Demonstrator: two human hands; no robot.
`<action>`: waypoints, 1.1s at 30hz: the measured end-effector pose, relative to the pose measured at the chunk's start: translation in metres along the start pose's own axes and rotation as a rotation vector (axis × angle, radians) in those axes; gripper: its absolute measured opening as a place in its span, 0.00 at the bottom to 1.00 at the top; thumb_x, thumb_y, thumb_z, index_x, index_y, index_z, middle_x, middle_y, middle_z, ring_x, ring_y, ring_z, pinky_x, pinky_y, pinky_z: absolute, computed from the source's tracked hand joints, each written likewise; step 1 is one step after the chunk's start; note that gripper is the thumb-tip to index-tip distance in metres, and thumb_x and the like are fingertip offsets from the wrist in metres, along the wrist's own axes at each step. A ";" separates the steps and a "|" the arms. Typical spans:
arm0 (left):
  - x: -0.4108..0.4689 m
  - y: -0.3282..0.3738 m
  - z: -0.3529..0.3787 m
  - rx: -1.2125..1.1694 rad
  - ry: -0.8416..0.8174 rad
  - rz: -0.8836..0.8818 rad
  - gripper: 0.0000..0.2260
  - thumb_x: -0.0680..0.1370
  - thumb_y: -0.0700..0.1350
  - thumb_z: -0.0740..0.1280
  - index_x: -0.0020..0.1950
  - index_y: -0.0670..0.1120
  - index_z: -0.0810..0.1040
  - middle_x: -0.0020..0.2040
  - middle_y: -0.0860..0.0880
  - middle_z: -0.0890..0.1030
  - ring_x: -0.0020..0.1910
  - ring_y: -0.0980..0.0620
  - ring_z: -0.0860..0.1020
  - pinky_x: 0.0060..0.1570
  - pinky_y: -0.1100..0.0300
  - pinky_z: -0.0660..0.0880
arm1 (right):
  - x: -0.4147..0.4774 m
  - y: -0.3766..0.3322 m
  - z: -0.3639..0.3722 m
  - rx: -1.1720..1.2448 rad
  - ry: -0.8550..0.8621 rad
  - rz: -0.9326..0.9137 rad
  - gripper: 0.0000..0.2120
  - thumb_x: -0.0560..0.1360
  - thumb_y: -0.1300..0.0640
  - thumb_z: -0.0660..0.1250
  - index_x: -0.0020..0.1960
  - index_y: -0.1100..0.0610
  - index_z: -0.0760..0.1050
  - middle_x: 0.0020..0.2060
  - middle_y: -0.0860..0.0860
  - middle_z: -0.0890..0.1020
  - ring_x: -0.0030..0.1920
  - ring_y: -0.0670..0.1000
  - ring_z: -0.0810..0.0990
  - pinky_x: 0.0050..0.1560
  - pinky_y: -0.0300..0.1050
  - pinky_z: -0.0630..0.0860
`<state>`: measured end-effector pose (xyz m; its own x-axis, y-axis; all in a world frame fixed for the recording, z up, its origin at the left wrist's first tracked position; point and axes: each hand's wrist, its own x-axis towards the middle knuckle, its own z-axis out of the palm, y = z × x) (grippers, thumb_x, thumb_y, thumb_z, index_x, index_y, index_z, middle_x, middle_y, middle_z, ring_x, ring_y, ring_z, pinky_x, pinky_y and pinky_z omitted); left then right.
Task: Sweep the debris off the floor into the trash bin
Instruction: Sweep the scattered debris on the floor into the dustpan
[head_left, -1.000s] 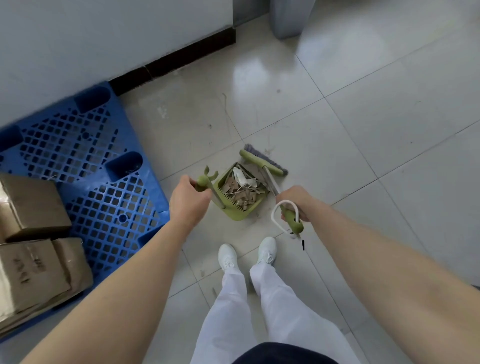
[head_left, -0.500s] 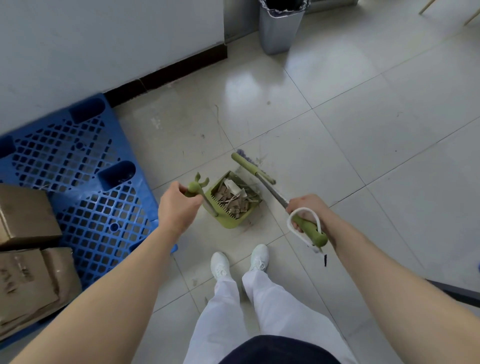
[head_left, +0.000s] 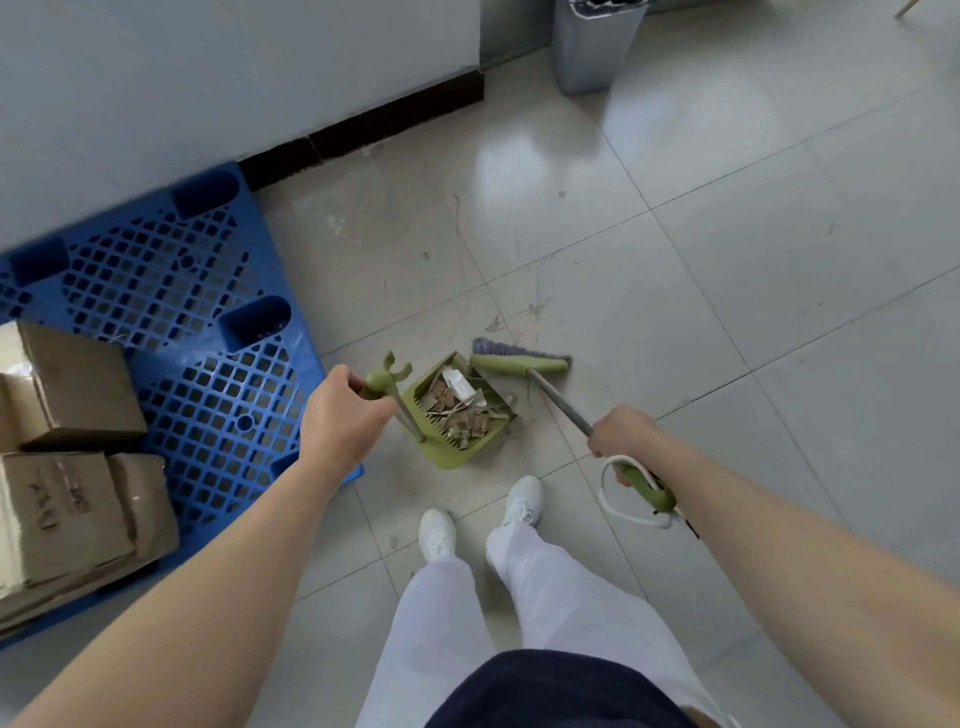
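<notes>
While left hand (head_left: 340, 422) grips green plastic dustpan (head_left: 460, 415) handle and right hand (head_left: 621, 432) clasps grey-bristled green broom (head_left: 521, 362) shaft, loose cardboard debris (head_left: 457, 405) fills pan: light, spill-prone; carry level to grey trash bin (head_left: 592, 44), far ahead.

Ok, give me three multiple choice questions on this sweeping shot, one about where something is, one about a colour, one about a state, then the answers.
1. Where is the trash bin?
A. By the wall, at the top of the view
B. On the pallet
C. Between the shoes

2. What colour is the pallet?
A. Red
B. Blue
C. Grey

3. What state is the dustpan in?
A. Empty
B. Upside down
C. Holding debris

Answers:
1 A, it stands by the wall beyond the broom.
2 B, its grid is blue.
3 C, cardboard scraps lie inside; the left hand holds its handle, the right hand the broom's.
</notes>
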<state>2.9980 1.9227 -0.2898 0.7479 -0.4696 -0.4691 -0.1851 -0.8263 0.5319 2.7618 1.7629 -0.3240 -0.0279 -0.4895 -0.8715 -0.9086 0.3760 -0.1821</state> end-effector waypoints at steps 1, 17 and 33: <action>0.000 -0.001 -0.001 0.001 -0.008 -0.005 0.10 0.71 0.45 0.70 0.41 0.44 0.69 0.36 0.47 0.73 0.33 0.48 0.69 0.32 0.55 0.66 | -0.003 0.008 -0.006 0.080 0.008 -0.012 0.16 0.72 0.62 0.65 0.59 0.64 0.78 0.36 0.53 0.75 0.39 0.49 0.78 0.33 0.35 0.70; 0.007 -0.026 -0.003 0.080 -0.117 0.081 0.09 0.73 0.46 0.67 0.45 0.43 0.69 0.35 0.49 0.71 0.33 0.50 0.68 0.32 0.56 0.65 | -0.054 0.012 0.105 0.565 -0.082 0.094 0.09 0.74 0.64 0.63 0.53 0.63 0.76 0.37 0.58 0.79 0.33 0.56 0.79 0.32 0.41 0.73; 0.006 -0.053 -0.009 0.023 -0.137 0.103 0.09 0.73 0.45 0.67 0.46 0.43 0.69 0.35 0.50 0.71 0.33 0.51 0.68 0.36 0.54 0.67 | -0.045 -0.004 0.103 0.492 0.022 0.063 0.11 0.73 0.65 0.61 0.54 0.59 0.75 0.31 0.55 0.71 0.34 0.54 0.70 0.31 0.43 0.65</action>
<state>3.0185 1.9660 -0.3144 0.6310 -0.5887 -0.5052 -0.2721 -0.7779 0.5665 2.8101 1.8643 -0.3313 -0.0904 -0.4687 -0.8787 -0.6006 0.7295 -0.3273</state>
